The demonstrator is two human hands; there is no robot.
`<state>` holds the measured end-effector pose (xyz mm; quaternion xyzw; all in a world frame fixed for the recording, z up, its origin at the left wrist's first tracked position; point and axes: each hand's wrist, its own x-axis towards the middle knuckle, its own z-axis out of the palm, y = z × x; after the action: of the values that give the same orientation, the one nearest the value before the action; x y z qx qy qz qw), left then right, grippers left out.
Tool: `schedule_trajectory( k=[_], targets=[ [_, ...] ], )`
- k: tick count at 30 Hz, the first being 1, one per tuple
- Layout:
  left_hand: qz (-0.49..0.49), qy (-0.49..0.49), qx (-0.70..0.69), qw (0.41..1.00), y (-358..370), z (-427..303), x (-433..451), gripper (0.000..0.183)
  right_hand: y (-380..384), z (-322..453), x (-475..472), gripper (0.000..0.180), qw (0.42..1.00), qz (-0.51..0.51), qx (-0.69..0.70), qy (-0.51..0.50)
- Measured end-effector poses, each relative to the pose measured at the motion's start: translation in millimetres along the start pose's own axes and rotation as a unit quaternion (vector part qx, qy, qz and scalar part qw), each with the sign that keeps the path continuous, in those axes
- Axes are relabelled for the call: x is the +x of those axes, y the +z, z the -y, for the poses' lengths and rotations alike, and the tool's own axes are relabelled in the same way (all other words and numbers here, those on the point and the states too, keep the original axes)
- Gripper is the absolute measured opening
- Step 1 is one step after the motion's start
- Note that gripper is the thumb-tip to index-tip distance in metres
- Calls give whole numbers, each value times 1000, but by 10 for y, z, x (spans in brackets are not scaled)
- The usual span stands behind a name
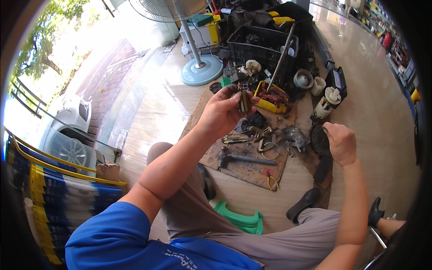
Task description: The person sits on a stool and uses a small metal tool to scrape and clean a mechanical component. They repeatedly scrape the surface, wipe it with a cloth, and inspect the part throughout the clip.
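Observation:
My left hand (221,107) holds a small motor armature (244,104) upright between thumb and fingers, with copper showing at its top end. Off to the right, my right hand (342,143) pinches the edge of a black round plastic part (318,141); the fingertips are partly hidden. Below the left hand, a cardboard sheet (207,153) bears a ball-peen hammer (248,159), a yellow utility knife (237,139) and yellow-handled pliers (272,180). A dirty grey rag or glove (297,136) lies between the hands.
Beyond the hands are a yellow container (275,107) of dark red material, a blower wheel (303,79), a fuel pump module (323,107) and a black crate (263,44). A pedestal fan (202,69) stands at upper left. A green plastic stool (241,219) sits between my legs. Another person's foot (375,212) shows at right.

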<state>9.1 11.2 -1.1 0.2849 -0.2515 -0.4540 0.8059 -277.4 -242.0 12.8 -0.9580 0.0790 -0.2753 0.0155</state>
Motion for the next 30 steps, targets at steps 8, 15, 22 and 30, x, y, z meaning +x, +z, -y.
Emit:
schedule_trajectory(
  k=[8, 15, 22, 30],
  targets=[
    [76, -70, 26, 994, 57, -2, -185, 36, 53, -459, -288, 8, 994, 70, -6, 79],
    [64, -121, 20, 990, 16, 112, -270, 37, 80, -371, -276, 40, 962, 230, 17, 144],
    [59, -154, 7, 986, 87, 309, -274, 37, -13, 641, 199, 46, 839, 206, 402, 304],
    [57, -204, 43, 976, 241, 513, -341, 42, 267, 1184, 238, 34, 726, 256, 549, 327]
  ],
)
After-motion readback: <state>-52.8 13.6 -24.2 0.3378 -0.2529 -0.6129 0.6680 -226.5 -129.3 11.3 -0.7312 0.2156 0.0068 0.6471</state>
